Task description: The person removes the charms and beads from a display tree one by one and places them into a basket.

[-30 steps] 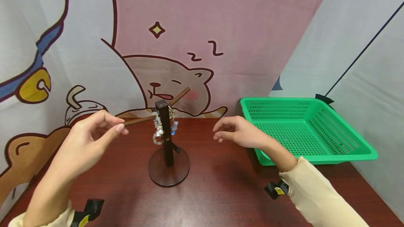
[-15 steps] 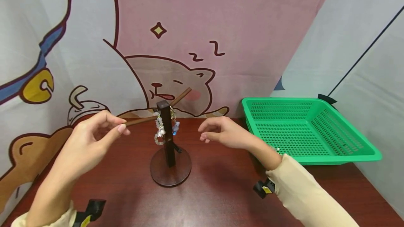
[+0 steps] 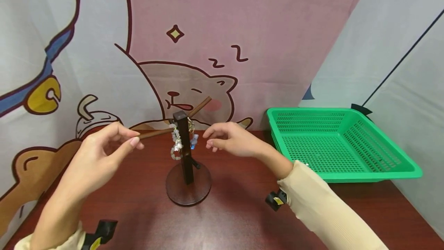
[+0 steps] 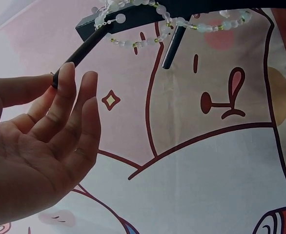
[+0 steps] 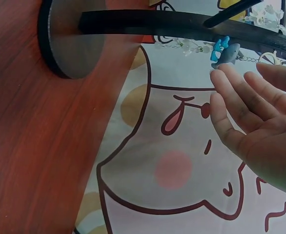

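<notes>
- left grip (image 3: 98,159): narrow, pinching the outer tip of the left rod (image 3: 156,132) between thumb and finger.
- right grip (image 3: 234,139): fingers curved, some gap between thumb and fingertips, holding nothing.
- the stand (image 3: 187,165) is upright, in from the back edge of the tabletop (image 3: 229,219) and well apart from its right edge.
- blue charm (image 3: 194,142): hangs just right of the post (image 3: 183,126), below a gold clasp (image 3: 190,125). its long axis runs roughly downward. from my right grip it lies to the left, just beside the fingertips. the right wrist view shows them very close; whether they touch, i cannot tell. nor can i tell which rod carries the clasp.
- key relation, my reading: the charm is on my right grip's side of the post, so the right is the nearer hand; a reach from here would be short and leftward. my left grip is across the post, and its pinch probably steadies the stand.
- pale beads (image 3: 177,144) hang from the left rod, close to the post, between it and my left grip.
- back rod (image 3: 201,106) slants off rightward, toward the back edge.
- green basket (image 3: 364,176) sits near the right edge, well apart from the stand.
</notes>
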Available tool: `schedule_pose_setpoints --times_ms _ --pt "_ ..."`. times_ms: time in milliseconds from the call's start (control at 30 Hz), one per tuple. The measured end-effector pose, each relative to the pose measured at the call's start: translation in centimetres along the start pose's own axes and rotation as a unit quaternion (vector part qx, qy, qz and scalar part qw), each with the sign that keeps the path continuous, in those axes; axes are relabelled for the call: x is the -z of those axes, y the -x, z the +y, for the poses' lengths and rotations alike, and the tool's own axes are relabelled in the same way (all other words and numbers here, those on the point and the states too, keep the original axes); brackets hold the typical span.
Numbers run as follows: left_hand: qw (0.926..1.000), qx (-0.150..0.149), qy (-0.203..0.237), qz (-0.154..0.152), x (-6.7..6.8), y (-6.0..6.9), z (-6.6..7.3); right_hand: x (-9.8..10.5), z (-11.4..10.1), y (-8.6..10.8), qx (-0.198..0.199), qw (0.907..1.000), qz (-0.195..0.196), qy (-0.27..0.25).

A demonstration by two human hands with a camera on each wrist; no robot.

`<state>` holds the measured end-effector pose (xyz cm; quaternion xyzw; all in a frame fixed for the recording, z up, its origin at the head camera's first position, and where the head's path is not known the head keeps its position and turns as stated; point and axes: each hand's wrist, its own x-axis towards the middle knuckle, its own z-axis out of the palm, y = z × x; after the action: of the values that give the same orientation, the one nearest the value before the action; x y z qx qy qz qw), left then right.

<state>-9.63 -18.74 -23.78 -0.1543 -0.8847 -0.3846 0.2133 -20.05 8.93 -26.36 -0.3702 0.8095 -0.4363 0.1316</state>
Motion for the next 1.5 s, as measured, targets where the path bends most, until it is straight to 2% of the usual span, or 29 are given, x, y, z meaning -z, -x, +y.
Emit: schedule_pose_setpoints --times_ms 267,833,1100,1500 --pt "1.0000 0.003 0.001 -0.002 0.0 0.0 0.0 0.2 -0.5 -0.9 0.015 0.9992 0.021 0.031" --pt "1.0000 0.002 0.005 0.002 -0.1 0.0 -0.1 0.2 -1.1 -2.0 0.041 0.9978 0.013 0.051" --pt "1.0000 0.003 0.000 0.001 -0.1 0.0 0.0 -0.2 -1.3 -2.0 0.040 0.9990 0.021 0.007" --pt "1.0000 -0.002 0.001 0.001 -0.1 0.0 0.0 -0.4 -1.7 -2.0 0.040 0.9987 0.023 -0.022"
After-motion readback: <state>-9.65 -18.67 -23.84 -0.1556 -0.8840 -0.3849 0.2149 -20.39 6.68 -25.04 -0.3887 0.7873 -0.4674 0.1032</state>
